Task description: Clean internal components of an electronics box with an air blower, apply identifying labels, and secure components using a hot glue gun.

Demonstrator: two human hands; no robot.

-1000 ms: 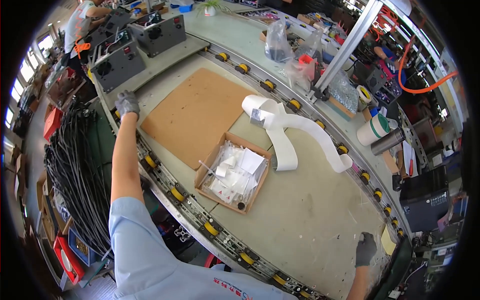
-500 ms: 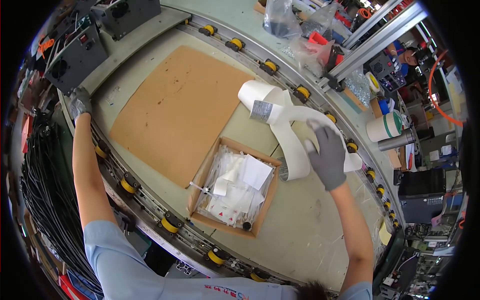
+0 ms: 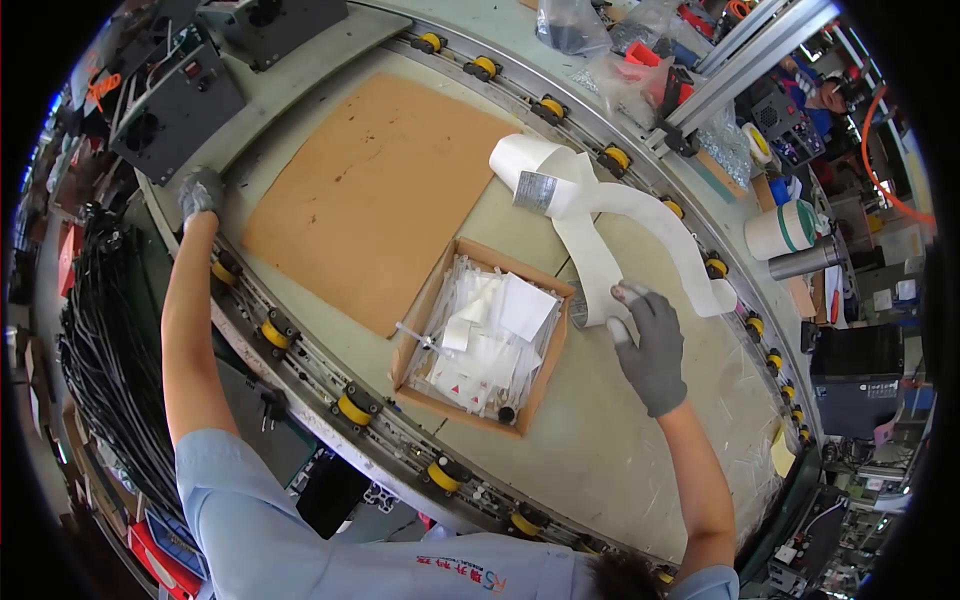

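Note:
My left hand (image 3: pixel 200 193), in a grey glove, rests at the near edge of a grey board (image 3: pixel 290 95) that carries dark metal housings; its fingers are too bunched and small to show what they grip. On the right, my right hand (image 3: pixel 655 350) hovers with thumb and fingers apart and nothing between them, its glove grey with bare fingertips. Just beyond it lies a looped white label strip (image 3: pixel 590 255) with grey printed patches. Left of that hand stands an open cardboard box (image 3: pixel 540 405) holding clear plastic bags, white papers and a dark round piece.
A brown cardboard sheet (image 3: pixel 375 190) lies on the worktop between rails with yellow rollers (image 3: pixel 355 405). Black cables (image 3: pixel 110 350) hang at the left. Beyond the far rail are plastic bags (image 3: pixel 625 85), a metal post (image 3: pixel 750 75) and a white-and-green roll (image 3: pixel 780 228). Another person is at far right.
My right hand has drawn back toward me, away from the label strip's curve. The whole view has shifted slightly. My left hand stays by the board.

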